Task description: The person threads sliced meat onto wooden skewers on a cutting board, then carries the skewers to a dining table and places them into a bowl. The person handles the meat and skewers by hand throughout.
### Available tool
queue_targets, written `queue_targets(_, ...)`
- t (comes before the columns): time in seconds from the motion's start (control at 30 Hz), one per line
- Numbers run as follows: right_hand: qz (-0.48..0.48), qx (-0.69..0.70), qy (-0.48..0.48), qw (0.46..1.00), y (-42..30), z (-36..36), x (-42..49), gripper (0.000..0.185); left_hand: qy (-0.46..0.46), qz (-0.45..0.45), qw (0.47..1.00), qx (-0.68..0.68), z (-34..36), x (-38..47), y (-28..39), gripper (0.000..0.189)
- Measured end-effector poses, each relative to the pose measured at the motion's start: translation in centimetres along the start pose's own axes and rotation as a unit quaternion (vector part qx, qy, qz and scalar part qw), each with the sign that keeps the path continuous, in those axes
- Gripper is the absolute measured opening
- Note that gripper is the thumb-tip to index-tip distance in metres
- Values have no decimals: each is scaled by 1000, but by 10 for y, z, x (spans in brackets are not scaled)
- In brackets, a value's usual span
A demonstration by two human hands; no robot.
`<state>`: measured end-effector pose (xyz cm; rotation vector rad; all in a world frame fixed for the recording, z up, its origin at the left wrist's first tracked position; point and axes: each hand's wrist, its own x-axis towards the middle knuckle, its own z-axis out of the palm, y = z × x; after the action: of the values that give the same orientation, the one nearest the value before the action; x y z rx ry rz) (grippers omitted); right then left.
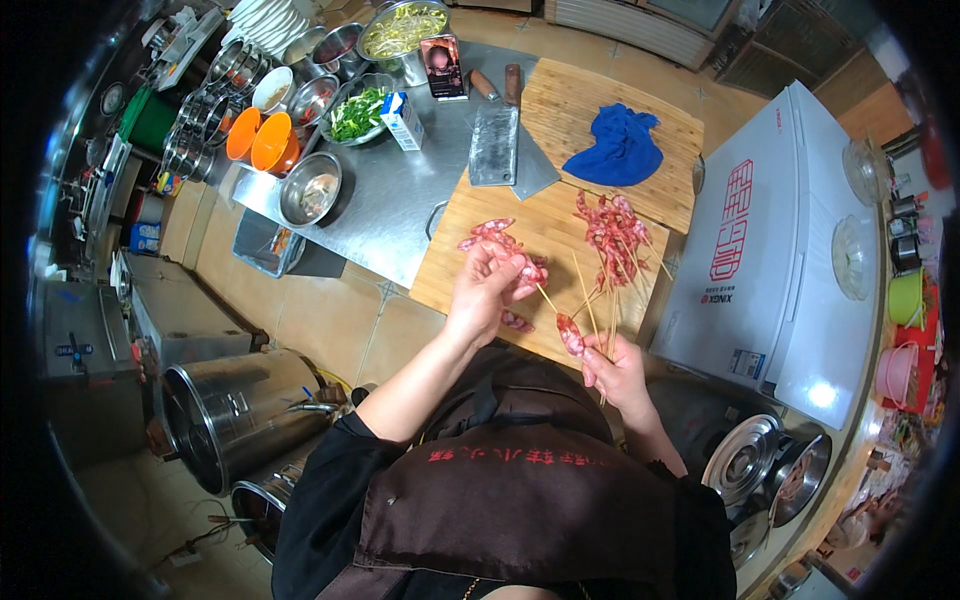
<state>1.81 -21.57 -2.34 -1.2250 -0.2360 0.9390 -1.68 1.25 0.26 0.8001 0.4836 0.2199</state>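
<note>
My left hand pinches sliced cured sausage at the tip of a bamboo skewer. In my right hand is a bundle of thin bamboo skewers, pointing away from me. One oval sausage slice sits beside my right thumb and fingertips. Loose slices lie just beyond my left hand on the wooden cutting board, and another slice is near the board's front edge. To the right, a pile of skewered sausage slices rests on the board.
A cleaver lies across the steel table and board, overlapping another blade. Behind it are a blue cloth, a propped phone, a carton and a bowl of chopped greens. A white chest freezer stands right.
</note>
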Motion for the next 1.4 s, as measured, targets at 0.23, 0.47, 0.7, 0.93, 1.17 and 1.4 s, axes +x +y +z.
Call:
queue_targets(0.23,65,60,40,995,7,5,-10,14,-17,-91,995,-26,-8,-13,-23,9)
queue_targets(0.47,44,-21,114,992,6,9,-8,15,-34,-169,983,63,-18,-8,-50,11)
queue_targets(0.7,10,-17,170,985,-3,-2,-3,13,59,147,724,671,-63,56,-23,22)
queue_targets(0.93,-5,-64,162,985,1,6,-4,8,8,77,668,740,-63,61,-25,26)
queue_targets(1.17,0,-100,143,985,2,15,-4,6,53,-103,990,76,-47,35,-16,9)
queue_targets(1.4,7,-109,137,985,-2,21,4,6,34,-27,999,29,-27,16,-7,7)
